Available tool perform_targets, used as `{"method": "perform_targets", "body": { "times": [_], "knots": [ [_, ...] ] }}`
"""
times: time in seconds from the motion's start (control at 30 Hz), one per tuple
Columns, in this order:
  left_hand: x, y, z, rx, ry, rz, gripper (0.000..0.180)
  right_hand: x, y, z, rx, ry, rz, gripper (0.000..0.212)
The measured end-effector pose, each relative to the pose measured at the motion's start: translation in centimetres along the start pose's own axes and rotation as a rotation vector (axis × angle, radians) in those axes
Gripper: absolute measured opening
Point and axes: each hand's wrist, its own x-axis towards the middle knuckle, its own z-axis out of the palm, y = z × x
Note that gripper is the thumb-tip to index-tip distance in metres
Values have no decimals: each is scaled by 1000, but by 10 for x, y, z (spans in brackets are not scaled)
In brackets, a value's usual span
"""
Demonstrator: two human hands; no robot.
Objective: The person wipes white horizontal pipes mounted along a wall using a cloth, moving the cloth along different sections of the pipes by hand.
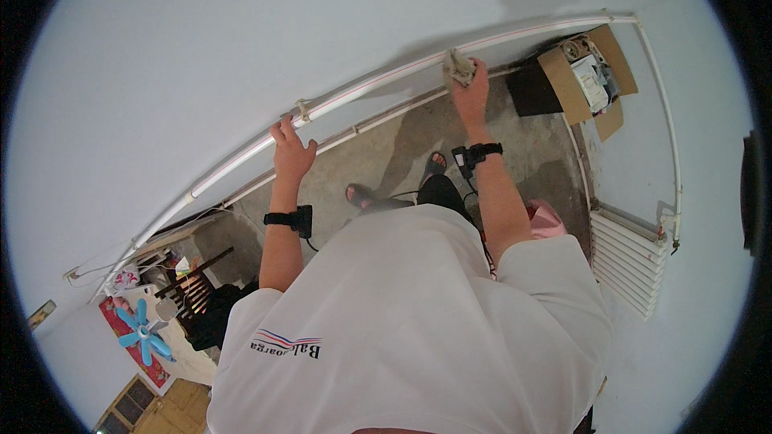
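A long white pipe with a thin red line runs along the wall in front of me. My right hand is closed around a crumpled grey-brown rag, which rests against the pipe. Further left, my left hand reaches up to the same pipe beside a small bracket. Its fingertips are at the pipe and its thumb is spread apart, with nothing held. Both wrists carry black strapped devices.
An open cardboard box full of odds and ends stands at the far right, beside a black box. A white radiator hangs on the right wall. At the left are a dark chair and a blue fan. A lower pipe runs near the floor.
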Motion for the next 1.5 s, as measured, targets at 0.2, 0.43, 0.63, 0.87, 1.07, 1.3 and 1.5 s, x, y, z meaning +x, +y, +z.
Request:
{"method": "perform_targets", "body": {
  "times": [0.2, 0.43, 0.63, 0.87, 1.07, 1.3, 1.5],
  "knots": [
    [-4, -2, -2, 5, 10, 11, 77, 16, 12, -11, 102, 90, 36, 50],
    [0, 10, -10, -12, -74, -30, 80, 14, 42, 5, 34, 29, 82, 49],
    [-1, 6, -4, 2, 20, 36, 73, 0, 35, 26, 67, 13, 212, 52],
    [-2, 13, -11, -36, -23, -28, 74, -34, -7, 55, 98, -75, 159, 44],
    [-3, 9, -8, -46, 12, 2, 75, -62, -38, 87, 292, -220, 172, 37],
    [-3, 6, -5, -40, 22, 36, 76, -93, -69, 129, 265, -398, 98, 42],
    [-4, 8, -6, -53, 34, 41, 75, -113, -103, 151, 393, -465, 46, 40]
  ]
}}
